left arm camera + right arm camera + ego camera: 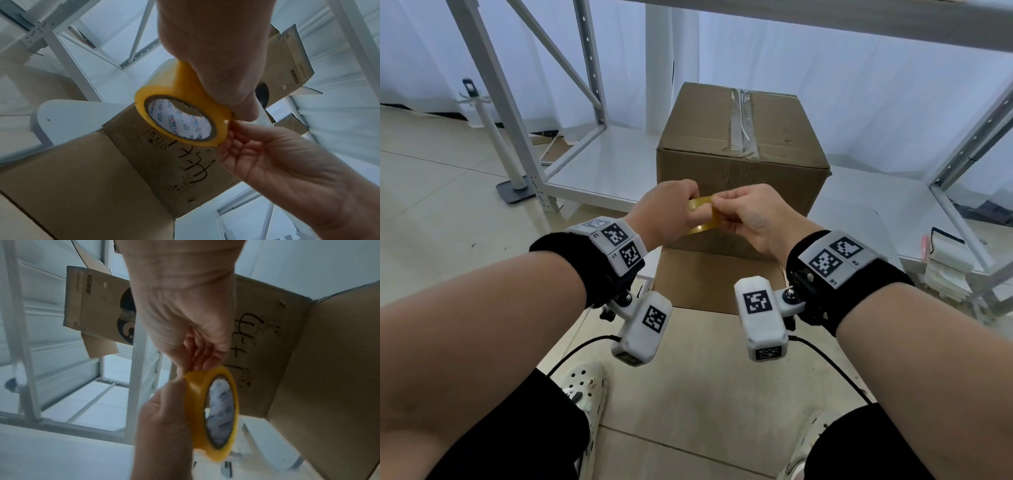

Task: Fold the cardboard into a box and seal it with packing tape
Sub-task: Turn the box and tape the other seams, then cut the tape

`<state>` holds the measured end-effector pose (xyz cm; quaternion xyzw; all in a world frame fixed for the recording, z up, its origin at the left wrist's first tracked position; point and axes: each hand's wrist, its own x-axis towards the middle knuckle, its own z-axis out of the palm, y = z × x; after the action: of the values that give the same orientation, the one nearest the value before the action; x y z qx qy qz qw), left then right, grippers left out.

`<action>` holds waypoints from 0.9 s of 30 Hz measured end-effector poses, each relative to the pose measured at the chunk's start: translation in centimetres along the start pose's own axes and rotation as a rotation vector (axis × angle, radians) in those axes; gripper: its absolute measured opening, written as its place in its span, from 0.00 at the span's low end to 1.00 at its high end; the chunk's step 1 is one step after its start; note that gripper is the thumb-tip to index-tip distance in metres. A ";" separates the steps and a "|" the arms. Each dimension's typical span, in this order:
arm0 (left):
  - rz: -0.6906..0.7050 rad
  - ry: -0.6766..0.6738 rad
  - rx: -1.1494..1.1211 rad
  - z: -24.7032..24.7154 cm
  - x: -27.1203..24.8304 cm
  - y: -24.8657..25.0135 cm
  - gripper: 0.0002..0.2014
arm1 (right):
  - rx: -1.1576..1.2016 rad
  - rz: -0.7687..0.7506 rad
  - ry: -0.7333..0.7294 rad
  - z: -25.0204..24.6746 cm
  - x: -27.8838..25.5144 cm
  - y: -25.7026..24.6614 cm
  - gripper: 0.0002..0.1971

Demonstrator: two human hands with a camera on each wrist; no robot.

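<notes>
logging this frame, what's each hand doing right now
left hand: gripping the tape roll
right hand: fingertips pinching at the roll's edge

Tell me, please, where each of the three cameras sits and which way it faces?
Head: worn on the head, looking forward and down at the cardboard box on the shelf; both forearms, knees and shoes show.
Left wrist: under the left hand, looking along it, up at the tape roll it grips.
Right wrist: under the right hand, whose fingertips pinch the roll's rim.
All three share the tape roll, both hands and the box.
</notes>
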<state>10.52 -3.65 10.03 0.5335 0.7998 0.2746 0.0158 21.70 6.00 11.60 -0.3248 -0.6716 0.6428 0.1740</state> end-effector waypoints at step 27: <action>0.229 -0.169 -0.329 -0.9 0.2 0.0 0.18 | -0.327 -0.204 -0.276 -5.4 0.6 1.8 0.18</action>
<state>10.13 -3.81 10.84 0.6324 0.6741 0.3557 0.1385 25.17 10.39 10.37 -0.1881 -0.8134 0.5431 0.0897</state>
